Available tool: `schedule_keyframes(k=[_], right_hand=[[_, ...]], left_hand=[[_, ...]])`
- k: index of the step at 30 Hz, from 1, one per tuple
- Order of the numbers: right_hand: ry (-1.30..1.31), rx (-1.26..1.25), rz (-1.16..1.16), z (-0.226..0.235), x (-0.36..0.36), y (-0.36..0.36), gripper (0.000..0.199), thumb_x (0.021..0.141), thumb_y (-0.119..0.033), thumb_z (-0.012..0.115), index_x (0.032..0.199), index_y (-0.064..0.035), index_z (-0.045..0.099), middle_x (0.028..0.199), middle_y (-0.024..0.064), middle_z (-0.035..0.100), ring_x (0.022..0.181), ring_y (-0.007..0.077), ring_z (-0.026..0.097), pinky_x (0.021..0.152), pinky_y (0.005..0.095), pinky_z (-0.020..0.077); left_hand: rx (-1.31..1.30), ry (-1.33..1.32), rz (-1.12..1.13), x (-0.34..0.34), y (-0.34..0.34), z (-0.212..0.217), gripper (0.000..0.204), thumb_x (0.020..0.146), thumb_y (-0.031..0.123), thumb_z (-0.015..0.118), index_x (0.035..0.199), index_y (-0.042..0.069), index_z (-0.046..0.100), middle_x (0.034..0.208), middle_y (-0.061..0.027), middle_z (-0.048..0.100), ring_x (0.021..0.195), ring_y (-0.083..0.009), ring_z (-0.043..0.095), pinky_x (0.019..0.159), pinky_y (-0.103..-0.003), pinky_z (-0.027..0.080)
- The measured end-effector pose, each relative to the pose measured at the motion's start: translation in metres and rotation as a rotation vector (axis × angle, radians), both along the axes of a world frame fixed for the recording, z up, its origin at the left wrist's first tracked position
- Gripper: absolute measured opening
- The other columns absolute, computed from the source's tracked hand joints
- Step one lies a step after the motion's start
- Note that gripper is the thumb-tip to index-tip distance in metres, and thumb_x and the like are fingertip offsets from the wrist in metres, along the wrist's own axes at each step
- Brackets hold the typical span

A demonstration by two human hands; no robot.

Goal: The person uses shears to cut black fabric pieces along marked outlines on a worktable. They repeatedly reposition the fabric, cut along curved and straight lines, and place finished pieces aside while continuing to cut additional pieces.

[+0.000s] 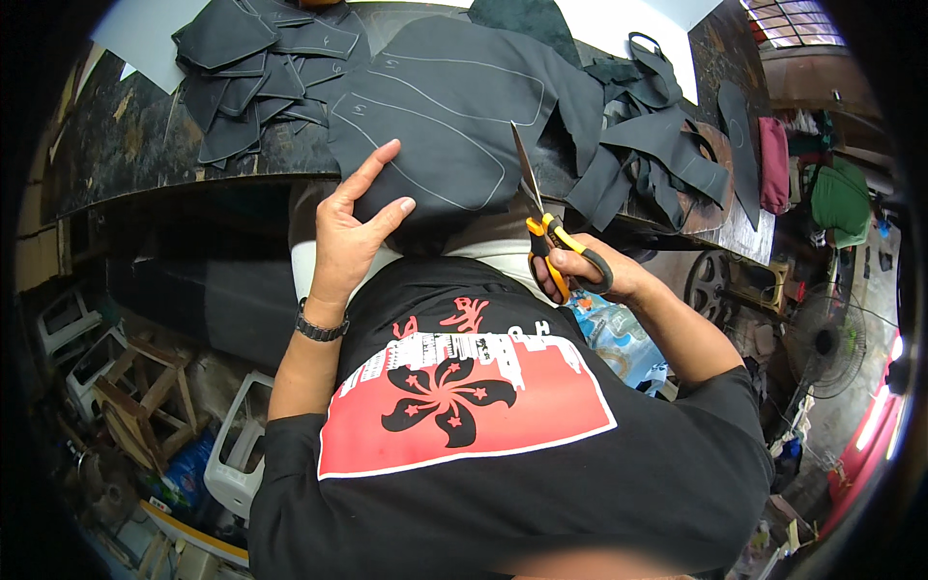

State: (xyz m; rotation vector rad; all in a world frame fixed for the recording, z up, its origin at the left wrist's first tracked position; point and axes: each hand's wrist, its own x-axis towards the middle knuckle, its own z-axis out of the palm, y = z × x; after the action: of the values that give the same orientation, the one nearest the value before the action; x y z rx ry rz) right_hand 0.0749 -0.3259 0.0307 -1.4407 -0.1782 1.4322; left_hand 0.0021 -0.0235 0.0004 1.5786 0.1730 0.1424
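On the table [126, 145], cut pieces [227, 97] lie piled while two outlined shapes [474, 82] remain uncut in the dark sheet [454, 128], left hand [350, 227] fingers spread, right hand [601, 269] gripping scissors [545, 221].

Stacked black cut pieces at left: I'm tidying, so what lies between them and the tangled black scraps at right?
A broad black sheet with white drawn outlines, in the head view.

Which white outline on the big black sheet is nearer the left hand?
The lower outline: the left hand is at its edge; the upper outline lies beyond it.
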Motion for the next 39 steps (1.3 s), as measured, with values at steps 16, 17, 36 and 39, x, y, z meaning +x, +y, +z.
schedule_keyframes(k=[16,17,36,39], right_hand=[[-0.032,-0.107,-0.220,-0.002,-0.024,0.005,0.040,0.085,-0.038,0.072,0.067,-0.0070,0.055,0.052,-0.0008,0.049,0.042,0.0075,0.047,0.041,0.0226,0.0364],[-0.043,-0.130,-0.200,-0.002,-0.024,0.005,0.039,0.086,-0.037,0.071,0.068,-0.0060,0.055,0.052,-0.0003,0.049,0.042,0.0077,0.046,0.041,0.0224,0.0360],[0.042,-0.313,-0.097,0.007,-0.018,0.004,0.038,0.082,-0.037,0.077,0.068,-0.0063,0.060,0.053,-0.0022,0.051,0.042,0.0056,0.050,0.039,0.0200,0.0381],[0.052,-0.243,-0.048,0.007,-0.008,0.007,0.038,0.085,-0.036,0.073,0.068,-0.0049,0.061,0.051,0.0002,0.053,0.041,0.0069,0.050,0.038,0.0204,0.0380]], left_hand=[[-0.012,-0.036,0.009,-0.005,0.010,-0.004,0.059,0.078,-0.002,0.072,0.134,0.001,0.054,0.136,-0.0098,0.056,0.127,-0.0164,0.050,0.109,-0.029,0.033],[-0.017,-0.039,0.006,-0.005,0.012,-0.005,0.059,0.078,-0.002,0.072,0.134,0.001,0.053,0.137,-0.0097,0.056,0.127,-0.0163,0.050,0.109,-0.029,0.033],[-0.005,-0.012,-0.014,-0.009,0.029,-0.008,0.065,0.076,-0.003,0.073,0.137,0.001,0.051,0.138,-0.0092,0.054,0.124,-0.0136,0.051,0.107,-0.027,0.035],[-0.053,0.009,-0.006,-0.010,0.032,-0.008,0.066,0.076,-0.003,0.073,0.137,0.002,0.050,0.138,-0.0084,0.055,0.121,-0.0127,0.052,0.105,-0.027,0.036]])
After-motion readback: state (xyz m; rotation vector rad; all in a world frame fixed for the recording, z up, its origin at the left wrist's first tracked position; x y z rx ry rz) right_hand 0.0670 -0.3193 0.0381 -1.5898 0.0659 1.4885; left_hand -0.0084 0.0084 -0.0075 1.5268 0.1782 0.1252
